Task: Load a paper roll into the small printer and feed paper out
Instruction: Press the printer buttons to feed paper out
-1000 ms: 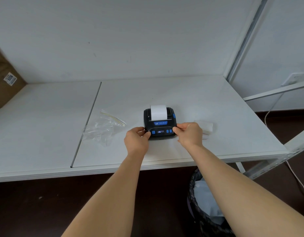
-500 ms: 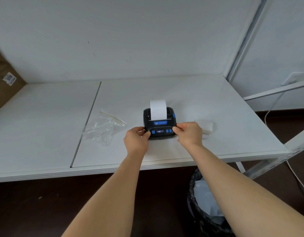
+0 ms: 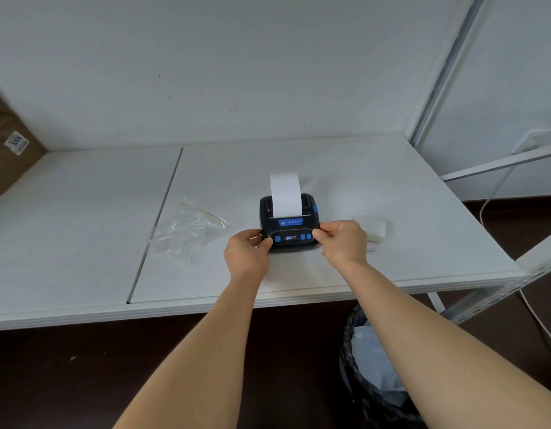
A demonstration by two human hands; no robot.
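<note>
Two hands gripping printer [image 3: 289, 222] front corners, paper strip [image 3: 285, 195] standing out

A clear plastic bag [image 3: 187, 233] is lying crumpled on the white table [image 3: 82, 230], just right of the seam between its two panels. A brown box [image 3: 8, 150] with a white label is sitting at the table's far left, against the wall [image 3: 237, 57]. A bin [image 3: 379, 376] lined with a dark bag is standing on the floor below the table's front edge, holding pale paper. A white cable [image 3: 497, 193] is hanging at the right, below a wall socket [image 3: 531, 140].
</note>
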